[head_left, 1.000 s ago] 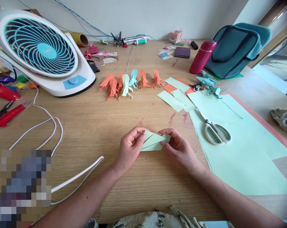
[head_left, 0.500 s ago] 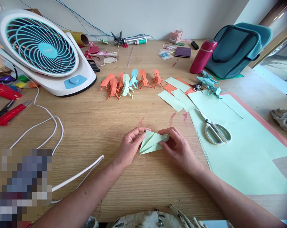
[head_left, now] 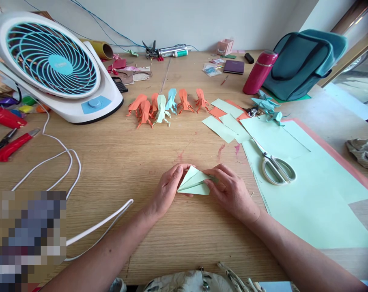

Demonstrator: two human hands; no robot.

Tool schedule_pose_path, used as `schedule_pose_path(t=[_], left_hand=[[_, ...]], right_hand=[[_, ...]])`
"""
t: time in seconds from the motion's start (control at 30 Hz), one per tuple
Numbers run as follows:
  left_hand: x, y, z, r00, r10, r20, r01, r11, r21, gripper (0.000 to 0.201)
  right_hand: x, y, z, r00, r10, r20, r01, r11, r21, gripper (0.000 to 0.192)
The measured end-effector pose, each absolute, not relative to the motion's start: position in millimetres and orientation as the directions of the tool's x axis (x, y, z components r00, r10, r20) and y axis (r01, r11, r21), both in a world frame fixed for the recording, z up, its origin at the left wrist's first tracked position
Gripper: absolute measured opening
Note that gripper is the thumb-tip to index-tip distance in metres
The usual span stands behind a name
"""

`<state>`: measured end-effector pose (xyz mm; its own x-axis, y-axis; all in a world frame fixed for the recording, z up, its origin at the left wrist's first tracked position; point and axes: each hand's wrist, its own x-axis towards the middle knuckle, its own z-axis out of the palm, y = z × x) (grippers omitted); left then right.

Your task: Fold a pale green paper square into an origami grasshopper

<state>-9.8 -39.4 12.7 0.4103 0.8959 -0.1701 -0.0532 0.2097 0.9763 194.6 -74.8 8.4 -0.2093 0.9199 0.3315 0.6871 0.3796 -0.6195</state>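
Between my hands, just above the wooden table, is a folded sheet of light green paper (head_left: 193, 182), creased into pointed triangular flaps. My left hand (head_left: 169, 184) grips its left end, with fingers behind and underneath it and the thumb raised at the top. At the other end my right hand (head_left: 229, 190) pinches the paper between thumb and forefinger; its other fingers curl out of sight. Farther back stands a group of folded paper figures, among them an orange one (head_left: 145, 112), a pale green one (head_left: 161, 109) and a blue one (head_left: 171, 100).
To the right, scissors (head_left: 278, 170) lie on large green sheets (head_left: 308, 211), near cut paper strips (head_left: 219, 129). A fan (head_left: 95, 103) stands at the left, its white cable (head_left: 101, 221) crossing the table. Behind are a pink flask (head_left: 259, 73) and a teal bag (head_left: 299, 67).
My left thumb has lifted off the front of the paper, and its fingers have moved behind it. The folded paper has shifted and its flaps lie differently. My right hand still pinches it.
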Motion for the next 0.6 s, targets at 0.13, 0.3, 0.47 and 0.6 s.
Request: schedule_pose_path(t=[0.13,0.3,0.47,0.6], left_hand=[[-13.4,-40.1,12.7,0.493,0.857,-0.150,-0.053,0.201,0.978,0.067],[-12.4,-39.7,17.0,0.553,0.823,-0.128,0.003,0.152,0.988,0.079],[-7.1,-41.0,18.1,0.497,0.859,-0.121,0.055,0.108,0.993,0.064],[-6.0,-40.3,17.1,0.472,0.869,-0.149,0.048,0.144,0.988,0.061]], right_hand=[[194.8,-75.4,9.4,-0.182,0.932,0.313,0.688,0.348,-0.637,0.016],[194.6,-76.6,11.4,-0.152,0.943,0.295,0.664,0.319,-0.677,0.019],[194.3,-77.8,11.7,-0.151,0.948,0.282,0.634,0.311,-0.708,0.019],[193.8,-78.0,11.9,-0.130,0.947,0.293,0.619,0.309,-0.722,0.017]])
